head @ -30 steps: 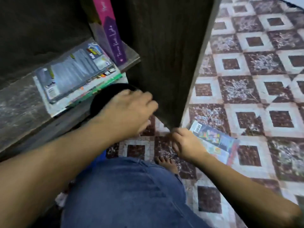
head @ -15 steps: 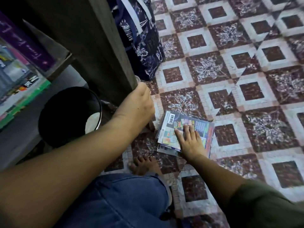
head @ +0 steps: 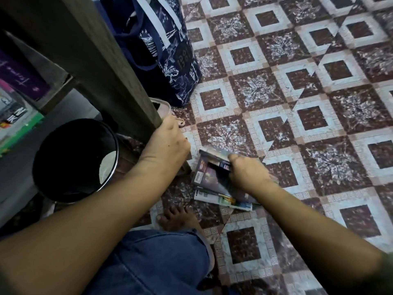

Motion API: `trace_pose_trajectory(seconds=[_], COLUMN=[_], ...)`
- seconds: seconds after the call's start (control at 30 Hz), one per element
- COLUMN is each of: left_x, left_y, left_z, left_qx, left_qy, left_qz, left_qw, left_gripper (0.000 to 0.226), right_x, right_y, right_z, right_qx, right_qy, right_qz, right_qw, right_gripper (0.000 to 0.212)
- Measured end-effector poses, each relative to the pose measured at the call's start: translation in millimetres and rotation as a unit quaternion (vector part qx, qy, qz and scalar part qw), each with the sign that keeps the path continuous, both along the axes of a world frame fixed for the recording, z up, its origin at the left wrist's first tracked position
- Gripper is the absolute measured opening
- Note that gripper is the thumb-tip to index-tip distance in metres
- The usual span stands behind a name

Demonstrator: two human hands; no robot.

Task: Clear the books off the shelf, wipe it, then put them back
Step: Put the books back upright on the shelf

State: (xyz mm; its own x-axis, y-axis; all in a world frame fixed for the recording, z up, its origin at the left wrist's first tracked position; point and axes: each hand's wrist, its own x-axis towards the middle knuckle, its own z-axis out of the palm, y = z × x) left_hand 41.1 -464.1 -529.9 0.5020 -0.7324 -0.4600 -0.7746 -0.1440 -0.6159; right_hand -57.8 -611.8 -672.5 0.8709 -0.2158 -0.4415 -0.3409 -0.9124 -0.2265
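A small stack of books [head: 212, 182] lies on the patterned tile floor in front of my knee. My right hand [head: 244, 171] grips the top book of the stack and lifts its near edge, so it tilts up. My left hand [head: 168, 141] is by the foot of the dark wooden shelf side panel [head: 102, 60], fingers curled against its lower corner; what it holds, if anything, is hidden. More books [head: 19, 99], one purple and one with a green edge, lie on the shelf at the far left.
A black round bin [head: 74, 160] stands under the shelf to the left. A dark blue printed bag [head: 161, 50] leans behind the panel, with a pale object [head: 163, 109] at its base. My bare foot [head: 176, 216] and jeans-clad knee [head: 148, 262] are below the books.
My right hand went from pressing flat on the top book to gripping it and tilting it up. The view shifted slightly; my left hand stays at the panel's foot.
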Motion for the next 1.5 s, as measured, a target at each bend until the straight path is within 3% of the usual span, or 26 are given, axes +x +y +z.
trace_pose_trajectory(seconds=[0.13, 0.33, 0.47, 0.53, 0.67, 0.73, 0.83, 0.97, 1.1, 1.2, 1.3, 1.4, 1.43, 1.5], left_x=[0, 0, 1, 1, -9, -12, -9, -3, -4, -5, 7, 26, 32, 43], left_y=[0, 3, 12, 17, 24, 36, 72, 142, 220, 263, 294, 312, 316, 323], left_z=[1, 2, 0, -1, 4, 9, 41, 103, 151, 175, 174, 152, 142, 112], left_qx=[-0.007, 0.003, -0.017, -0.034, 0.024, 0.019, -0.071, -0.145, -0.258, -0.356, -0.405, -0.407, -0.392, -0.345], left_qy=[0.013, 0.013, 0.032, 0.085, 0.184, 0.223, 0.256, 0.189, -0.003, -0.111, -0.182, -0.215, -0.192, -0.109], left_qz=[0.012, -0.015, -0.043, -0.055, 0.004, 0.081, 0.233, 0.295, 0.298, 0.304, 0.302, 0.315, 0.331, 0.370], left_qw=[1.000, 1.000, 0.998, 0.994, 0.983, 0.971, 0.935, 0.925, 0.919, 0.877, 0.843, 0.830, 0.836, 0.856], left_gripper=[0.023, 0.026, 0.027, 0.029, 0.061, 0.046, 0.031, 0.024, 0.029, 0.037, 0.031, 0.029, 0.034, 0.053], right_x=[5, -15, -19, -20, -19, -16, -5, 25, 67, 98, 129, 166, 179, 198], right_y=[-15, 4, 18, 29, 60, 75, 98, 137, 187, 223, 253, 272, 273, 268], right_z=[31, 5, 21, 38, 79, 100, 136, 177, 219, 255, 273, 260, 249, 225], right_qx=[0.017, -0.049, -0.056, -0.037, 0.019, 0.034, 0.051, 0.037, 0.009, -0.025, -0.017, -0.016, -0.025, -0.030], right_qy=[0.025, 0.039, 0.010, -0.004, -0.055, -0.085, -0.156, -0.300, -0.433, -0.544, -0.604, -0.605, -0.577, -0.439], right_qz=[-0.027, -0.067, -0.020, 0.012, 0.080, 0.106, 0.145, 0.213, 0.249, 0.248, 0.246, 0.277, 0.299, 0.356], right_qw=[0.999, 0.996, 0.998, 0.999, 0.995, 0.990, 0.976, 0.929, 0.866, 0.801, 0.758, 0.746, 0.759, 0.824], right_gripper=[0.033, 0.028, 0.032, 0.031, 0.033, 0.033, 0.033, 0.030, 0.039, 0.031, 0.028, 0.028, 0.032, 0.042])
